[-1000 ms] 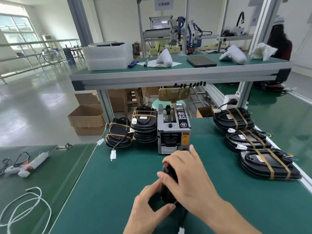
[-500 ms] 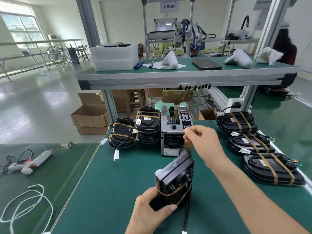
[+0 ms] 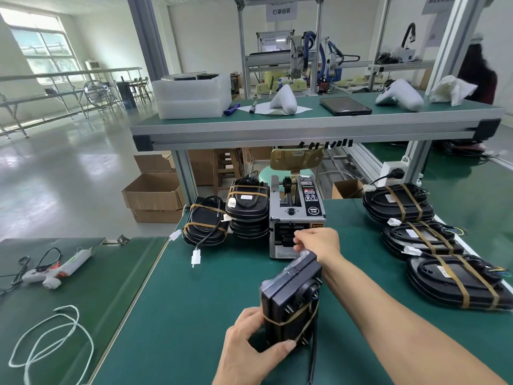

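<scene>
- Gripping the black housing stack (image 3: 288, 304) low down with my left hand (image 3: 249, 348): thumb across its near end, fingers curled round the left side, beside the brown tape band (image 3: 288, 321).
- The stack stands tilted on the surface (image 3: 180, 301), near the front edge, just before the tape dispenser (image 3: 294, 218).
- My right hand (image 3: 319, 243) is at the dispenser's outlet, fingertips curled together; I cannot tell whether they pinch tape.
- I judge the stack stiff, hard plastic with some weight, its layers liable to slide apart, so I would clamp across both flat sides.
- Its long axis runs from me toward the dispenser, the clear end pointing away and upward.
</scene>
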Demonstrator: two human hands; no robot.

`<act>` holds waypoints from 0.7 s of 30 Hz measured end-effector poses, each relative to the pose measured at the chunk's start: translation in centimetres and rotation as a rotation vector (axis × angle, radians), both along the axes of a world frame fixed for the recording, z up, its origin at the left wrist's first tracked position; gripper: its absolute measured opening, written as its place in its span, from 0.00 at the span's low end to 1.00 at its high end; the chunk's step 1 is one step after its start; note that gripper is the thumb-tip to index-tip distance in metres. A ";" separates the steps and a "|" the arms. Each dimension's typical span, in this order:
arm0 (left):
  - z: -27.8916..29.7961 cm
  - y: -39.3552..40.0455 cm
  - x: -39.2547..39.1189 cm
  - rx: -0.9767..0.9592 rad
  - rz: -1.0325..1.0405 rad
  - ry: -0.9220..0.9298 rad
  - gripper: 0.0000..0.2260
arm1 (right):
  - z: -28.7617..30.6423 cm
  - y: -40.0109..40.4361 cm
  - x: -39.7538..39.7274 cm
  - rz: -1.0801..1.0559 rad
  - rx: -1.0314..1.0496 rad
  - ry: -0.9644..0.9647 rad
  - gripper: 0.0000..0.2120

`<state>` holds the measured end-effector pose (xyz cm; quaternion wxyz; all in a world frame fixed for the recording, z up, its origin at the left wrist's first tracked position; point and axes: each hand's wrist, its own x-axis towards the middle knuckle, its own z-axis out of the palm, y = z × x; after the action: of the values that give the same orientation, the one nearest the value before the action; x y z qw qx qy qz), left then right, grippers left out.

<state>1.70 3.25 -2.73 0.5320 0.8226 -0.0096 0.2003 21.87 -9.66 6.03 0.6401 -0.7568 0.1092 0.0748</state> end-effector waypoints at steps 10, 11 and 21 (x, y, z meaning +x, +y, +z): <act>0.3 -0.1 -0.1 -0.030 0.000 -0.007 0.18 | -0.1 1.1 1.0 -0.109 0.199 0.193 0.07; 0.3 -0.1 -0.1 -0.033 -0.001 -0.006 0.18 | -0.1 1.1 1.1 -0.109 0.208 0.203 0.07; 0.0 0.0 0.1 -0.038 0.007 0.006 0.18 | 0.0 1.6 1.1 -0.146 0.294 0.262 0.07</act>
<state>1.75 3.22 -2.73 0.5467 0.8131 -0.0011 0.1998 23.00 -8.06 6.01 0.7276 -0.6293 0.2339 0.1411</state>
